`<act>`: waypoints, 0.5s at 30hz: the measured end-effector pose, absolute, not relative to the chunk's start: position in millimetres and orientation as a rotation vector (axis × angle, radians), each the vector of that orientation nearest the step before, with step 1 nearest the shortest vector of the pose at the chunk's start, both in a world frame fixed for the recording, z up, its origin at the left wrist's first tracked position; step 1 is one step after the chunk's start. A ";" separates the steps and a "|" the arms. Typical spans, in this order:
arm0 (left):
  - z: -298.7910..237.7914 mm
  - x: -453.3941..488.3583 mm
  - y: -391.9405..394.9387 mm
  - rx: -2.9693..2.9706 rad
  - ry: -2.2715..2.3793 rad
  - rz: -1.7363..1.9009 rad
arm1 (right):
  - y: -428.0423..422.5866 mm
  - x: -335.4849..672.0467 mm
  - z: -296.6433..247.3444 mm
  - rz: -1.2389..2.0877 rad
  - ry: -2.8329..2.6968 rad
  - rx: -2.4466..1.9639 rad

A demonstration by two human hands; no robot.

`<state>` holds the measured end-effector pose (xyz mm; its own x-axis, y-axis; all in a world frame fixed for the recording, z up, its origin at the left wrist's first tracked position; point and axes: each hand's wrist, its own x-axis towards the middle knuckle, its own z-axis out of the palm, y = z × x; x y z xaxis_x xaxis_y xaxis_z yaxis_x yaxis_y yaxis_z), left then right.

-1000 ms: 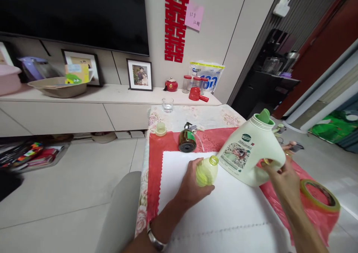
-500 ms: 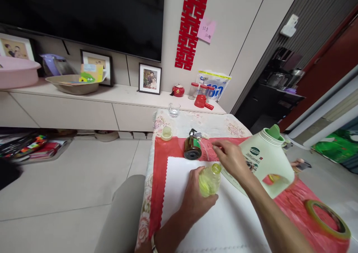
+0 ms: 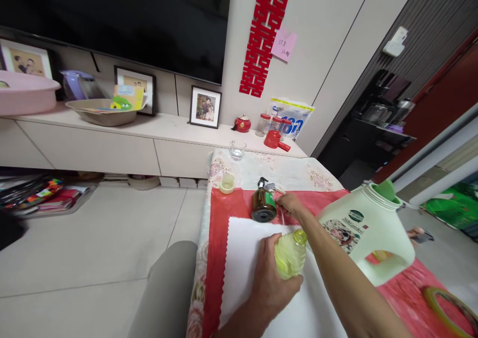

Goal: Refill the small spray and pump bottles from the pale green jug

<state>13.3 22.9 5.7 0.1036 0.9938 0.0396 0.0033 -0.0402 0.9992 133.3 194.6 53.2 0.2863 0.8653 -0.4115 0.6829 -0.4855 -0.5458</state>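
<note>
A see-through yellow-green bottle (image 3: 290,256), its neck uncapped, is tilted in my left hand (image 3: 267,283), whose fingers wrap round its side. My right hand (image 3: 292,204) reaches across to the red cloth with its fingers bent together beside the brown pump bottle (image 3: 263,206). A thin pale tube (image 3: 283,217) shows just below those fingers; what they grip is hidden. To the right of my right forearm stands a large pale green jug (image 3: 373,228) with a green piece (image 3: 386,190) in its mouth.
A white sheet (image 3: 239,263) lies on the red cloth (image 3: 216,238). A small pale cup (image 3: 226,183) and a clear glass cup (image 3: 237,151) stand farther back. A tape roll (image 3: 436,303) is at right. A person's hand (image 3: 415,233) with a phone shows beyond the jug.
My right hand has moved left and down to the cloth beside the brown pump bottle. The left hand still holds the yellow-green bottle. The whole view has shifted slightly.
</note>
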 end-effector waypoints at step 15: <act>5.1 11.9 23.8 1.391 1.071 1.164 | 80.7 149.7 168.2 0.588 -1.440 -1.466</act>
<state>11.9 23.8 5.1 0.1481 0.9824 0.1137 0.0322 -0.1197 0.9923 149.7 80.7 168.2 0.1861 0.9423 0.2783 0.4783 0.1605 -0.8634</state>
